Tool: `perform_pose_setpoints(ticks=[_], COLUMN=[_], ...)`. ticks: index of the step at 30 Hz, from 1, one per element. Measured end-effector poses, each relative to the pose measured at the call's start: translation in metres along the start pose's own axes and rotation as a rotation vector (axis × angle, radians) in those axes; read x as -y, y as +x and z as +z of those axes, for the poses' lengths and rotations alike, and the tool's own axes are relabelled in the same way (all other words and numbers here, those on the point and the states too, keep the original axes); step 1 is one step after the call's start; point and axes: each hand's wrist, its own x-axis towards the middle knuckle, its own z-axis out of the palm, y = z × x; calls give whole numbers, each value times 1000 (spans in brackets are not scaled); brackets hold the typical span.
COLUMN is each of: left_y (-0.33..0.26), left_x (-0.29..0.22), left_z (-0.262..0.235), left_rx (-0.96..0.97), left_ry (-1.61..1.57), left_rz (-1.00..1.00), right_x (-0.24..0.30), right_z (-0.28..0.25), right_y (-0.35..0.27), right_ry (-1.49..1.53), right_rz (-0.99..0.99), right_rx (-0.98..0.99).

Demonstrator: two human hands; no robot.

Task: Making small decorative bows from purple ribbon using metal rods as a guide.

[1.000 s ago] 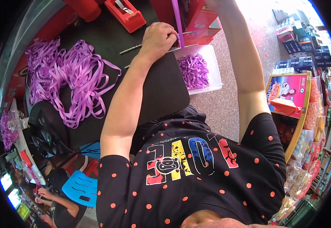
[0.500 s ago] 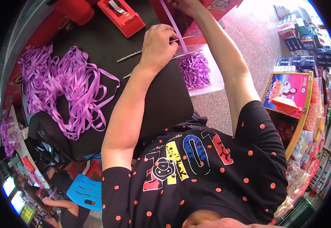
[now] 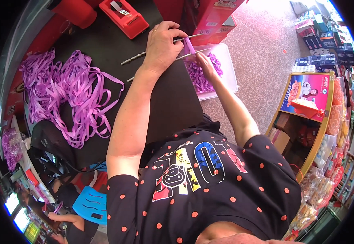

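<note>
My left hand [image 3: 163, 46] is closed over two thin metal rods [image 3: 133, 61] with twisted ends, which reach out past the edge of the black table. A strip of purple ribbon [image 3: 189, 45] lies across both rods just right of its fingertips. Close under the lower rod, my right hand [image 3: 206, 66] has its fingers at the ribbon's lower end; the fingertips are partly hidden. Beneath it stands a clear plastic bin [image 3: 230, 77] holding a heap of short purple ribbon pieces [image 3: 201, 81].
A big tangle of purple ribbon [image 3: 83, 97] covers the table's left side. A red tape dispenser [image 3: 125, 18] and red boxes [image 3: 209, 18] stand at the far side. To the right is a display shelf [image 3: 307, 95] with packaged goods. Another person's arm [image 3: 69, 219] shows at lower left, by a blue chair [image 3: 90, 205].
My right hand has come down from the far side by the red boxes to below the rods, bringing the ribbon strip with it. My left hand stays on the rods.
</note>
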Motion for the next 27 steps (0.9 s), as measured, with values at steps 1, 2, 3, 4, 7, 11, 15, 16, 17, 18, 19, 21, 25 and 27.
perform_pose_setpoints(ticks=[1,2,3,4,7,11,15,16,17,18,19,21,25,27], left_y=[0,0,0,0,-1,-1,-1,-1,-2,-1,-2,-2,-2,-2], left_x=[1,2,2,3,4,4,5,5,4,5,5,5,6,6], left_z=[0,0,0,1,0,0,1,2,3,3,3,3,1,1], left_rx=[0,0,1,12,41,62,68,41,22,12,12,8,41,63], left_ry=[12,25,22,10,-7,14,11,-10,-31,-34,-34,-34,-9,16], left_rz=[18,37,36,28,13,17,13,16,12,21,24,25,15,19], right_x=[1,7,16,26,59,96,118,121,124,125,126,128,133,138], right_z=[5,6,4,4,8,12,17,19,20,22,23,27,30,28], right_y=[-29,-54,-77,-97,-142,-165,-171,-171,-171,-171,-171,-171,-173,-173], right_ry=[112,87,42,45,-118,-149,-93,19,29,79,128,151,102,-31], right_rz=[86,39,67,67,35,-46,-113,-91,-85,-100,-114,-113,-141,-196], right_rx=[-115,-110,-144,-139,-187,-215,-202,-202,-213,-212,-209,-226,-237,-229])
